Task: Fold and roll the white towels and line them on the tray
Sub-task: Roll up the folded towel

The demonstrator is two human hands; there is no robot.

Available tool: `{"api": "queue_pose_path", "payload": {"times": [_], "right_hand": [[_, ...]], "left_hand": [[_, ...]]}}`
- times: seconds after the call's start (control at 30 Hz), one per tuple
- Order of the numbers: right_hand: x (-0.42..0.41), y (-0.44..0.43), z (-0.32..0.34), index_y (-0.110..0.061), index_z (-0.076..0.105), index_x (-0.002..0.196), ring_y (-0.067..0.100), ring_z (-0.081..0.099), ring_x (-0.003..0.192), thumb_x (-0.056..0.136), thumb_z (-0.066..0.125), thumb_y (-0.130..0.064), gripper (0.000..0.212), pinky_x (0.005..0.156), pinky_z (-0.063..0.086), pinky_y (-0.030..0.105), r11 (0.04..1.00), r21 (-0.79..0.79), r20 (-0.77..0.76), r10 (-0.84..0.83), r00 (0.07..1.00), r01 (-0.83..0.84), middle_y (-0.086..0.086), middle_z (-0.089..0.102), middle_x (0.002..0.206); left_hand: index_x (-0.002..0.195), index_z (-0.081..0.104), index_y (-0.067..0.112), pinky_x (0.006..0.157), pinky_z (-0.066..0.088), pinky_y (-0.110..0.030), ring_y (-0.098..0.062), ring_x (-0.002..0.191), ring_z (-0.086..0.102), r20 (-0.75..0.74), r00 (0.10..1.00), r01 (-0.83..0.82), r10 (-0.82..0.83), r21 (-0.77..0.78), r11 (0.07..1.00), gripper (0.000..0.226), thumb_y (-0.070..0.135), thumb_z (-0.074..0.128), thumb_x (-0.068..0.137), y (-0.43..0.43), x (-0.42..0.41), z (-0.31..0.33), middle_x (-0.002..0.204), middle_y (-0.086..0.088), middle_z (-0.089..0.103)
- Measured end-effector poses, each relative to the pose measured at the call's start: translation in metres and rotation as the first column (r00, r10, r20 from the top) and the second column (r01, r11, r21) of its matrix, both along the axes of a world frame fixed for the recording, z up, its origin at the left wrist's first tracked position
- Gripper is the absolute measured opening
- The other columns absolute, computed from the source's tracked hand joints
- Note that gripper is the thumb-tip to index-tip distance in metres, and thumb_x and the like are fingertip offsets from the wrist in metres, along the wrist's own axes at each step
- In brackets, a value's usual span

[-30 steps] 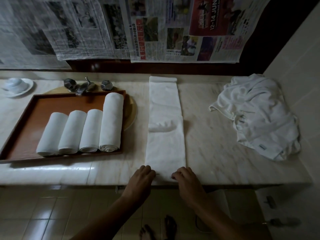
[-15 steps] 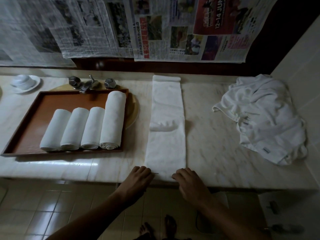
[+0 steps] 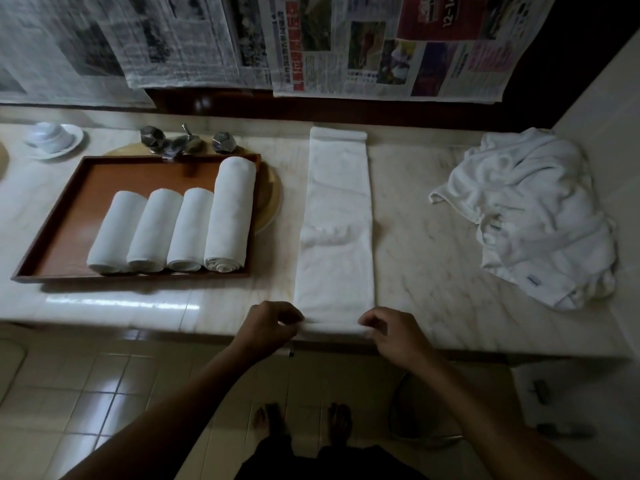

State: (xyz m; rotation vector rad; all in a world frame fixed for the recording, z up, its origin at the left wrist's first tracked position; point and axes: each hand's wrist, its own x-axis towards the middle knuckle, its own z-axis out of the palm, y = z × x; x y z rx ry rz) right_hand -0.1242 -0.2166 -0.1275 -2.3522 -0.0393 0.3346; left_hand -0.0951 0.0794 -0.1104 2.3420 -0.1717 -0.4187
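Both hands, left (image 3: 273,327) and right (image 3: 391,332), pinch towel (image 3: 334,237) near end, starting roll; next roll tight toward wall.

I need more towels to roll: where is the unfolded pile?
Head view: the pile lies at the right end of the counter, right of the folded towel.

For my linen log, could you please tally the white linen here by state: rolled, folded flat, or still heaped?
Rolled towels on the tray: 4
Folded towel, near end pinched by left hand and right hand: 1
Crumpled white heap, pieces inside uncountable: 1
Total: 6
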Motion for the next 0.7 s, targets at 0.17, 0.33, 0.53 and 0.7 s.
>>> {"api": "queue_pose_path", "payload": {"times": [0.17,0.33,0.53,0.7], "right_hand": [[0.006,-0.005,0.008,-0.026,0.078,0.099,-0.001,0.067,0.093,0.087,0.079,-0.018,0.015,0.084,0.053,0.015,0.996,0.025,-0.064,-0.088,0.994,0.090,-0.014,0.074,0.098],[0.003,0.005,0.007,-0.029,0.074,0.094,0.002,0.063,0.091,0.089,0.076,-0.017,0.014,0.080,0.051,0.016,0.988,-0.029,-0.014,-0.152,0.988,0.151,-0.012,0.068,0.100],[-0.008,0.026,0.002,-0.020,0.070,0.101,0.015,0.054,0.098,0.082,0.063,0.010,0.036,0.076,0.046,0.025,0.985,-0.163,0.178,-0.019,0.984,0.048,-0.003,0.056,0.104],[-0.017,0.037,-0.005,-0.019,0.068,0.111,0.019,0.051,0.102,0.076,0.059,0.010,0.046,0.080,0.053,0.037,0.960,-0.278,0.223,0.091,0.971,-0.027,-0.003,0.055,0.110]], "left_hand": [[0.094,0.079,0.026,0.060,0.041,-0.001,0.015,0.073,0.063,-0.135,0.979,-0.162,0.151,-0.073,0.984,0.011,0.023,0.083,0.084,0.000,0.007,0.001,0.085,0.015,0.073],[0.093,0.078,0.024,0.059,0.041,-0.002,0.007,0.076,0.064,-0.104,0.980,-0.177,0.170,-0.058,0.983,0.009,0.021,0.081,0.085,-0.006,0.009,-0.001,0.083,0.012,0.073],[0.091,0.071,0.020,0.053,0.039,-0.010,-0.007,0.072,0.056,0.160,0.987,-0.033,0.021,0.074,0.997,0.015,0.006,0.066,0.093,-0.021,-0.001,-0.009,0.091,0.006,0.057],[0.106,0.070,0.014,0.067,0.052,-0.032,-0.018,0.087,0.054,0.288,0.938,0.132,-0.194,0.221,0.966,0.027,-0.003,0.061,0.088,-0.024,-0.015,-0.020,0.101,0.000,0.056]]}}
